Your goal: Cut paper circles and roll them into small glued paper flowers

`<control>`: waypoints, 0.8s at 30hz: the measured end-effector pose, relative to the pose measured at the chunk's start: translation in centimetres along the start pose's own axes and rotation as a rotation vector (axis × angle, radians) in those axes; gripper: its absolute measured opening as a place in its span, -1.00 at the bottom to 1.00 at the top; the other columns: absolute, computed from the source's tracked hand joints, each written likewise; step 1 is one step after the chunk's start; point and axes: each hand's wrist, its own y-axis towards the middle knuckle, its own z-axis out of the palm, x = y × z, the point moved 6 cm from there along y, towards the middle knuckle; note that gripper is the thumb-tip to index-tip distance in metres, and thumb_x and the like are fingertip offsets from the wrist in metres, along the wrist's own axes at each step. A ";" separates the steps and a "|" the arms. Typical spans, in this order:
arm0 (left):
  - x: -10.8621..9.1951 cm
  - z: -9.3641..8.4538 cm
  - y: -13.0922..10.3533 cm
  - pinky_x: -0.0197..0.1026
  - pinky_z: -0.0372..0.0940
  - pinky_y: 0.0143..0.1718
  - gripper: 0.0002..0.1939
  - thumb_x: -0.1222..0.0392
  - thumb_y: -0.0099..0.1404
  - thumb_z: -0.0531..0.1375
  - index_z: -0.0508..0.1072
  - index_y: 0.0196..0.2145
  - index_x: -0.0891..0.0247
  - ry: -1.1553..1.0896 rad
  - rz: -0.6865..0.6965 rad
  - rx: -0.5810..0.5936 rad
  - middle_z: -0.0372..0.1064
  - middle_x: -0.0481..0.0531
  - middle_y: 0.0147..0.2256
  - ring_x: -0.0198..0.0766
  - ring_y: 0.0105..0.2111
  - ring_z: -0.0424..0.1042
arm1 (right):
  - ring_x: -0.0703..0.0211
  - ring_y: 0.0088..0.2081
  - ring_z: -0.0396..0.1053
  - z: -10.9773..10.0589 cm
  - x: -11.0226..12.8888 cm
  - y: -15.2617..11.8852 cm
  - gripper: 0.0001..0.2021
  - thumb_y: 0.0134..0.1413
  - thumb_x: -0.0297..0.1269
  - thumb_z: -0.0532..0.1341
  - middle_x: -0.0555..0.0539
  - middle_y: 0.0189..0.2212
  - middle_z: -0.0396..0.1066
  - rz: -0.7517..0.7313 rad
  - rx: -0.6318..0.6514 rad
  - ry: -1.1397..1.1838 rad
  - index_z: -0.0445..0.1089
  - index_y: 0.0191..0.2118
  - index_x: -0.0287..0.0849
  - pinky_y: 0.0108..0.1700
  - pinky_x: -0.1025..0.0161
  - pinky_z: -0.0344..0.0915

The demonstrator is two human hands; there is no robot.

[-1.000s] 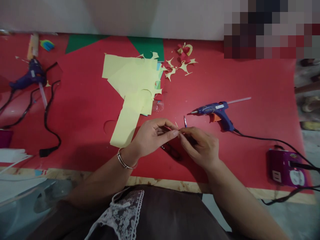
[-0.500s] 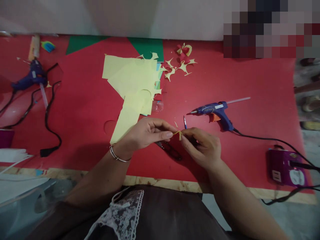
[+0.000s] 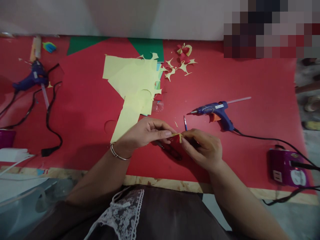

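Note:
Between my two hands is a small folded piece of yellow and red paper [image 3: 178, 135]. My left hand [image 3: 152, 131] pinches its left side with thumb and fingers. On the other side, my right hand [image 3: 203, 146] is closed on the right edge, its fingertips partly hidden. Below the hands lies a dark tool with a long looped handle [image 3: 172, 151], perhaps scissors, partly covered by my left fingers. Just beyond my right hand is a thin blue pen-like stick [image 3: 185, 123]. Yellow paper sheets [image 3: 132, 76] with curved cut-outs spread beyond my left hand.
A blue glue gun [image 3: 215, 111] lies at right, its cord running toward a purple power box [image 3: 287, 168]. Another blue glue gun [image 3: 36, 75] with black cables is at left. Paper scraps [image 3: 183, 66] lie at the back of the red tabletop [image 3: 250, 76].
The paper between my fingers has turned slightly, so more of its red part shows. Both hands keep nearly the same place and grip.

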 end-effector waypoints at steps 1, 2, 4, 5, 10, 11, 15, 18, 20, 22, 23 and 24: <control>0.1 0.0 0.0 -0.30 0.53 -0.32 -0.76 0.03 0.35 0.40 0.71 -0.18 0.26 -0.005 -0.001 0.009 0.65 0.12 -0.34 -0.26 -0.34 0.63 | 0.34 -0.58 0.38 0.0 0.1 0.0 -0.89 0.33 -0.35 0.26 0.02 -0.48 0.57 -0.013 0.003 0.001 0.54 -0.26 -0.13 -0.48 0.37 0.28; 0.2 0.1 0.0 -0.30 0.53 -0.32 -0.76 0.04 0.35 0.40 0.71 -0.17 0.26 -0.012 -0.003 0.019 0.65 0.12 -0.34 -0.27 -0.34 0.63 | 0.35 -0.58 0.39 0.0 0.2 0.1 -0.90 0.32 -0.36 0.26 0.02 -0.48 0.57 -0.028 0.005 -0.003 0.53 -0.26 -0.14 -0.48 0.37 0.28; 0.3 0.1 0.0 -0.32 0.53 -0.31 -0.76 0.05 0.33 0.42 0.70 -0.17 0.28 -0.031 -0.006 0.025 0.64 0.10 -0.34 -0.29 -0.34 0.62 | 0.34 -0.57 0.40 0.0 0.3 0.1 -0.91 0.33 -0.37 0.26 0.01 -0.47 0.58 -0.060 0.009 -0.016 0.51 -0.26 -0.15 -0.48 0.38 0.28; 0.4 0.1 -0.1 -0.33 0.53 -0.30 -0.77 0.07 0.33 0.43 0.70 -0.17 0.29 -0.042 -0.005 0.025 0.63 0.09 -0.35 -0.30 -0.35 0.62 | 0.34 -0.56 0.41 0.0 0.4 0.1 -0.91 0.33 -0.37 0.26 0.00 -0.46 0.58 -0.073 0.012 -0.019 0.50 -0.26 -0.15 -0.48 0.39 0.28; 0.1 0.3 -0.1 -0.34 0.56 -0.23 -0.83 0.16 0.32 0.43 0.69 -0.21 0.32 -0.076 0.026 0.043 0.62 0.05 -0.33 -0.35 -0.34 0.60 | 0.34 -0.56 0.41 0.4 0.3 0.0 -0.91 0.35 -0.36 0.26 0.00 -0.46 0.58 -0.089 0.040 0.007 0.49 -0.25 -0.14 -0.48 0.38 0.28; 0.0 0.3 -0.1 -0.32 0.57 -0.22 -0.84 0.17 0.32 0.43 0.68 -0.21 0.32 -0.075 0.031 0.051 0.62 0.05 -0.33 -0.34 -0.33 0.61 | 0.34 -0.56 0.41 0.4 0.3 0.0 -0.91 0.35 -0.36 0.26 0.00 -0.46 0.58 -0.084 0.047 0.013 0.50 -0.25 -0.14 -0.47 0.37 0.29; -0.3 0.3 -0.2 -0.31 0.59 -0.21 -0.81 0.19 0.30 0.43 0.68 -0.16 0.33 -0.032 0.028 0.059 0.63 0.06 -0.31 -0.32 -0.33 0.62 | 0.33 -0.55 0.42 0.5 0.1 -0.2 -0.92 0.34 -0.36 0.28 0.00 -0.46 0.57 -0.074 0.057 0.030 0.50 -0.24 -0.13 -0.47 0.36 0.31; -0.4 0.2 -0.3 -0.29 0.59 -0.20 -0.78 0.22 0.29 0.42 0.66 -0.12 0.34 -0.001 0.041 0.036 0.64 0.09 -0.26 -0.31 -0.31 0.63 | 0.32 -0.53 0.44 0.5 0.1 -0.2 -0.92 0.34 -0.36 0.28 0.00 -0.47 0.57 -0.087 0.067 0.018 0.49 -0.25 -0.13 -0.46 0.36 0.31; -0.4 0.2 -0.3 -0.30 0.58 -0.20 -0.79 0.24 0.29 0.40 0.64 -0.12 0.34 0.027 0.057 0.036 0.64 0.09 -0.24 -0.32 -0.30 0.63 | 0.31 -0.53 0.44 0.6 0.0 -0.2 -0.91 0.35 -0.35 0.26 -0.01 -0.46 0.57 -0.090 0.080 0.016 0.49 -0.24 -0.13 -0.45 0.35 0.31; -0.4 0.2 -0.3 -0.30 0.57 -0.20 -0.81 0.26 0.30 0.38 0.63 -0.12 0.34 0.065 0.073 0.040 0.64 0.09 -0.23 -0.33 -0.31 0.62 | 0.31 -0.52 0.44 0.7 0.0 -0.2 -0.90 0.37 -0.34 0.25 -0.02 -0.46 0.58 -0.093 0.085 0.020 0.50 -0.24 -0.13 -0.44 0.35 0.32; -0.3 0.3 -0.3 -0.31 0.56 -0.20 -0.81 0.27 0.30 0.37 0.63 -0.12 0.34 0.088 0.081 0.039 0.64 0.10 -0.22 -0.34 -0.31 0.61 | 0.30 -0.52 0.44 0.7 0.0 -0.2 -0.90 0.37 -0.34 0.25 -0.02 -0.45 0.58 -0.098 0.085 0.022 0.50 -0.23 -0.13 -0.44 0.35 0.32; -0.2 0.3 -0.3 -0.31 0.55 -0.19 -0.82 0.29 0.30 0.36 0.62 -0.12 0.33 0.112 0.092 0.036 0.65 0.10 -0.22 -0.34 -0.30 0.62 | 0.30 -0.52 0.45 0.8 0.0 -0.2 -0.90 0.37 -0.35 0.26 -0.02 -0.45 0.58 -0.103 0.085 0.022 0.50 -0.23 -0.13 -0.44 0.35 0.33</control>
